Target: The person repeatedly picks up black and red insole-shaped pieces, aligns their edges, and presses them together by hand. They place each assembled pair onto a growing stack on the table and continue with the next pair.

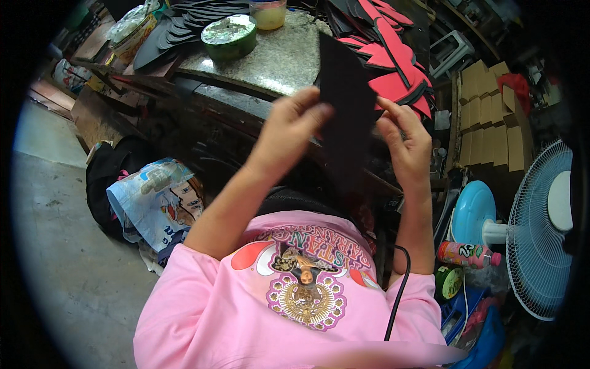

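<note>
A thin black piece of sheet material [347, 101], pointed at the top and wider in the middle, is held up over the near edge of the worktable [279, 67]. My left hand [290, 126] pinches its left edge between thumb and fingers. On the opposite edge, my right hand [405, 138] has its thumb and fingertips closed on the same piece. Behind it lie several red and black cut pieces [399, 86], overlapping in a pile. The lower end of the held piece blends into the dark area below.
On the table stand a green round tin [228, 38] and a tub of yellowish liquid [268, 15]. Dark cut pieces [190, 24] fan out at the far left. To my right are a fan [538, 230], a pink bottle [468, 254] and stacked cardboard pieces [491, 117]. A black cable [401, 289] hangs by my right arm.
</note>
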Motion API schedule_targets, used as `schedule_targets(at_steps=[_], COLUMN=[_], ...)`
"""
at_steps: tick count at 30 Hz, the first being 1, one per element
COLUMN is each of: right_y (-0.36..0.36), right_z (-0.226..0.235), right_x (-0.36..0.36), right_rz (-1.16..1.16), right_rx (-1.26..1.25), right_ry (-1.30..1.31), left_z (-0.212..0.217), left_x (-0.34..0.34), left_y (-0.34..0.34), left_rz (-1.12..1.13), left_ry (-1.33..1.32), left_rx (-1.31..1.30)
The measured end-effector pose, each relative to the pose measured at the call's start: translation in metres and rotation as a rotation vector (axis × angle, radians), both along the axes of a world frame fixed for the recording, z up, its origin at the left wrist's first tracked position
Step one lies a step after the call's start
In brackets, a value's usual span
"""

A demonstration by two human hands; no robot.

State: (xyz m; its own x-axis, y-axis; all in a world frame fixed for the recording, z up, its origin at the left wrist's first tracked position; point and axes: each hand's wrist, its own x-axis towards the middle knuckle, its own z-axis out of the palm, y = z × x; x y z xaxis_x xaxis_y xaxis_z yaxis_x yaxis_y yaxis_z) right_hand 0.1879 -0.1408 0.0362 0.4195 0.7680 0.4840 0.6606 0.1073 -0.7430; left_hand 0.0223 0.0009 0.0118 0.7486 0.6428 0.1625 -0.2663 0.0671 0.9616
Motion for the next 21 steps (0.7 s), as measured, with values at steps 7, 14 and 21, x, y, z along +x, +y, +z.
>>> schedule_targets(at_steps=[7, 14, 21], right_y=[-0.004, 0.033, 0.093], right_z=[-0.024, 0.008, 0.000], right_x=[0.016, 0.018, -0.003], right_rz=[-0.087, -0.079, -0.252], right_rx=[-0.340, -0.075, -0.546], right_ry=[-0.665, -0.025, -0.391], left_z=[-0.004, 0.005, 0.006], left_x=[-0.042, -0.051, -0.051], left_y=[0.080, 0.083, 0.082], left_rz=[0.210, 0.152, 0.160], left_ry=[0.503, 0.586, 0.574], left_rx=[0.419, 0.419, 0.470])
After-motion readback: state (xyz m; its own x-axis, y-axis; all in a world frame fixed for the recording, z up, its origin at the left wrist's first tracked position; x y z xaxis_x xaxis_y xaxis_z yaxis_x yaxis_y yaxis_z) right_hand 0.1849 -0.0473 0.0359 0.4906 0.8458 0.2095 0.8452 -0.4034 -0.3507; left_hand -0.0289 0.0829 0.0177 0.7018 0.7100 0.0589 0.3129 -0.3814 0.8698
